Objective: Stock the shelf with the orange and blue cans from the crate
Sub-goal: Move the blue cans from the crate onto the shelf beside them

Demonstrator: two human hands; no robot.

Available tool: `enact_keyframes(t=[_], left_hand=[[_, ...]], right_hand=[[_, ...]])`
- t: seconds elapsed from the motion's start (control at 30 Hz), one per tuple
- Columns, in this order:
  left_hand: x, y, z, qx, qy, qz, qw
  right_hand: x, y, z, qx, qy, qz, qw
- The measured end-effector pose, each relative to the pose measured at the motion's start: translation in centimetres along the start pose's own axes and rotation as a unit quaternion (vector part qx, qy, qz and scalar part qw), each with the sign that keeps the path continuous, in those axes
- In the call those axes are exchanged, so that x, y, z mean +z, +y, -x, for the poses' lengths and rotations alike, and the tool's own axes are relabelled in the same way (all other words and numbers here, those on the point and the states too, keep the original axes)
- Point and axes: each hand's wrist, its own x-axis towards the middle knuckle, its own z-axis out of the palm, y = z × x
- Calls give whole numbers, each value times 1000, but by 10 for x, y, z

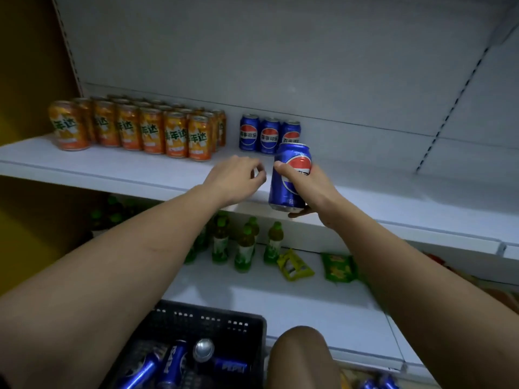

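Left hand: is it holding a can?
No, the left hand holds nothing; only the right hand grips a blue can.

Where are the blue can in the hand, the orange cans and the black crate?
held blue can [289, 186], head view, its lower side.
orange cans [153, 130], head view, a front-row can's label.
black crate [213, 318], head view, its far wall.

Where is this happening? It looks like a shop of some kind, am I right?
Most likely a small grocery or convenience store. White metal shelving carries neat rows of orange soda cans and blue cola cans, green-capped drink bottles stand on the shelf below, and a black plastic crate holds more blue cans.
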Motion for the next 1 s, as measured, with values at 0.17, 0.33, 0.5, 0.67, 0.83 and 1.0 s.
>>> enact_keyframes(t=[0.17,0.33,0.5,0.67,0.83,1.0], left_hand=[[36,10,-45,-9,-43,15,999],[70,-3,-88,-48,-63,57,995],[96,-25,-109,-43,-69,12,997],[106,-29,-113,-53,-25,5,998],[109,-30,-115,-54,-14,1,998],[110,-29,-115,-58,-10,-3,998]], right_hand=[[-31,7,-42,-24,29,3,999],[-59,21,-88,-30,53,12,998],[-68,36,-143,-38,98,-34,994],[-68,48,-209,-51,167,-79,982],[-62,66,-269,-88,250,-60,962],[-58,84,-298,-74,307,53,947]])
